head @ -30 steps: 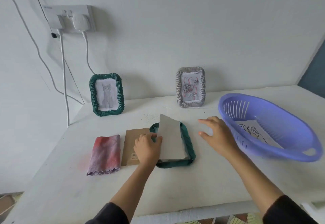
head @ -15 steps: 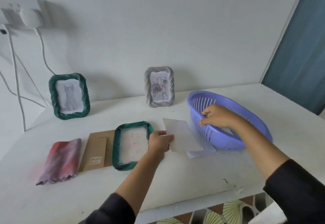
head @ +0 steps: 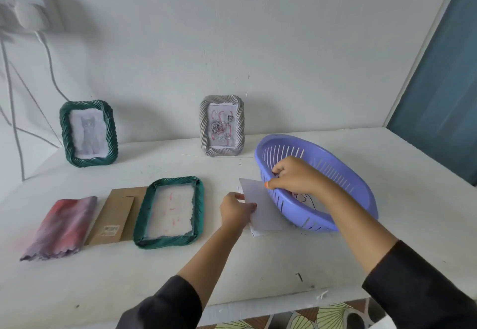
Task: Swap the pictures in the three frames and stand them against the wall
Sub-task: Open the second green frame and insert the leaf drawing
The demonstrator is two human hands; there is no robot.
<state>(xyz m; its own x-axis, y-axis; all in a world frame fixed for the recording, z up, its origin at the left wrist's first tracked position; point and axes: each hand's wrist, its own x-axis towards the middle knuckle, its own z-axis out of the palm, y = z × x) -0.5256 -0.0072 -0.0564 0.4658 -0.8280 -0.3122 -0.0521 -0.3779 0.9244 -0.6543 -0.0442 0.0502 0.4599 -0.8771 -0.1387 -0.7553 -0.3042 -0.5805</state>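
Note:
A green frame point(head: 169, 235) lies face down on the white table, its back open and a paper with red marks showing inside. Its brown backing board point(head: 113, 216) lies just left of it. My left hand point(head: 236, 211) pinches a white sheet point(head: 263, 206) beside the purple basket point(head: 343, 171). My right hand point(head: 294, 175) grips the basket's near rim and tilts it up; a line drawing point(head: 303, 198) lies inside. Another green frame point(head: 89, 132) with a cat picture and a grey frame point(head: 222, 125) with a rose picture stand against the wall.
A red and purple cloth point(head: 60, 228) lies at the left of the table. Another white paper point(head: 256, 232) peeks out under the held sheet. Cables point(head: 49, 65) hang from a wall socket at the upper left. The table's front edge point(head: 258, 305) is near me.
My left hand carried the white sheet from the face-down frame over to the basket. My right hand took hold of the basket's rim and tipped it up.

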